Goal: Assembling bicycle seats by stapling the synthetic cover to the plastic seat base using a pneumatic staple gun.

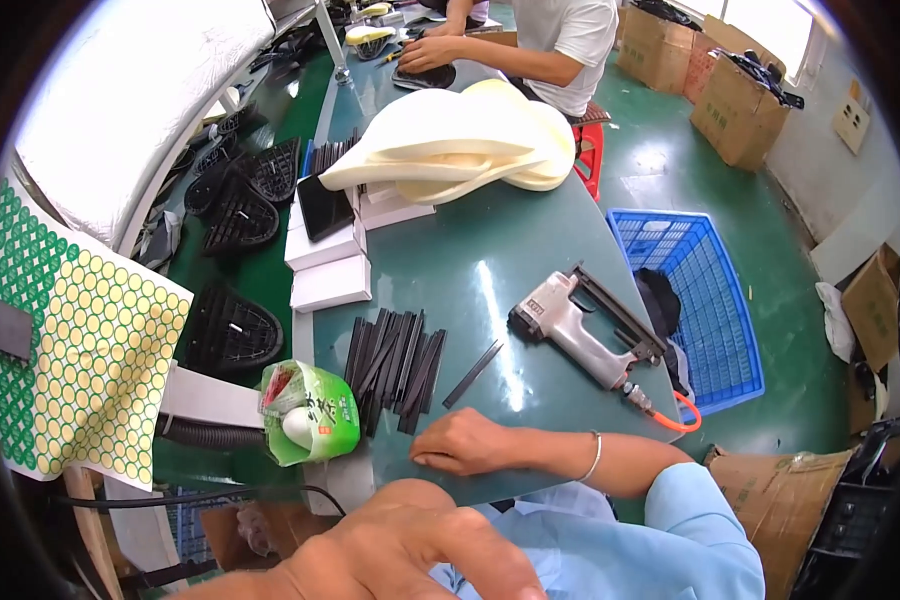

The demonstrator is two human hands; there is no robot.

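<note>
My right hand (465, 443) lies palm down on the near edge of the green table (510, 250), fingers pointing left, holding nothing. Just beyond its fingertips is a pile of thin black strips (395, 365), and one loose black strip (473, 373) lies to the right of the pile. A grey pneumatic stapler (580, 330) with an orange hose rests on the table beyond my wrist. My left hand (400, 545) hovers close to the camera below the table edge, fingers spread and empty. A green plastic bag (310, 410) sits left of my right hand.
Cream foam pads (460, 145) are stacked at the table's far end, beside white boxes (330, 265) and a black phone (325, 205). Black mesh shells (230, 330) lie at left near a dotted sticker sheet (80, 340). A blue crate (705, 290) and cardboard boxes (740, 110) stand at right. Another person (560, 40) works beyond.
</note>
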